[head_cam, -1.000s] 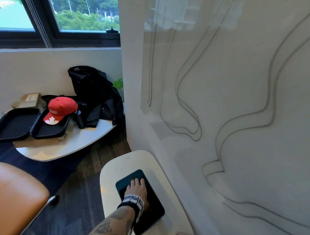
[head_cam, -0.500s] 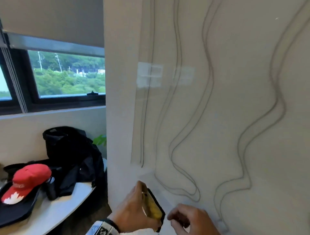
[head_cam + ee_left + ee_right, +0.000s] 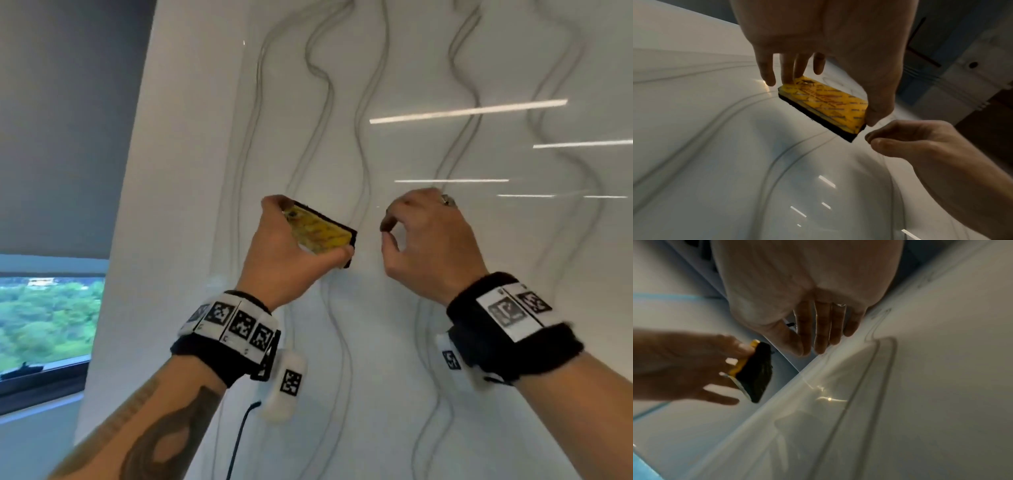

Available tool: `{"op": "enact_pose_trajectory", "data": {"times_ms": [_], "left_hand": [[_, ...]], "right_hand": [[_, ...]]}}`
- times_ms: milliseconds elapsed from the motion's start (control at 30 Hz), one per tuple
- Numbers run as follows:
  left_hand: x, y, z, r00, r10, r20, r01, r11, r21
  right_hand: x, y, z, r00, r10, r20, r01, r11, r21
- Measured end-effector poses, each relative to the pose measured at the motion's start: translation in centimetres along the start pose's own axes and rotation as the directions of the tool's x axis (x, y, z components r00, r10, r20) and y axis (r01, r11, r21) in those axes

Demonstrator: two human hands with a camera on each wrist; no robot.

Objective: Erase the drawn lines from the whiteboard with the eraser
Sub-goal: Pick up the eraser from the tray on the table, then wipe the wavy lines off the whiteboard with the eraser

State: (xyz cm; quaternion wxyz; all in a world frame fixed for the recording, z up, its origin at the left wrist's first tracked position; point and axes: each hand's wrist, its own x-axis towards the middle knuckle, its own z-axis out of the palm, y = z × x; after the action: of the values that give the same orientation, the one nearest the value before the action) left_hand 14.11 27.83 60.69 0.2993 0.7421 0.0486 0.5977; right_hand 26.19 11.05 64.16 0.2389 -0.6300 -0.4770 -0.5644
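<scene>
While the left hand [image 3: 291, 253] pinched the eraser [image 3: 320, 232] by its ends, just off the whiteboard [image 3: 411, 377] among the drawn lines [image 3: 363, 102], the right hand [image 3: 428, 240] hovered at its 3 o'clock, fingers loosely curled, holding nothing. Best would be to turn the dark felt flat onto the board and press evenly. Its long axis ran from 10 to 4 o'clock, yellow back toward the person.
</scene>
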Motion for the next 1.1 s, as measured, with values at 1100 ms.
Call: {"op": "enact_pose_trajectory", "data": {"times_ms": [1100], "left_hand": [[29.6,16.0,2.1,0.954,0.287,-0.090,-0.231,0.890,0.394]], "right_hand": [[12.6,3.4,-6.6,0.915,0.015,0.402,0.140,0.925,-0.353]]}}
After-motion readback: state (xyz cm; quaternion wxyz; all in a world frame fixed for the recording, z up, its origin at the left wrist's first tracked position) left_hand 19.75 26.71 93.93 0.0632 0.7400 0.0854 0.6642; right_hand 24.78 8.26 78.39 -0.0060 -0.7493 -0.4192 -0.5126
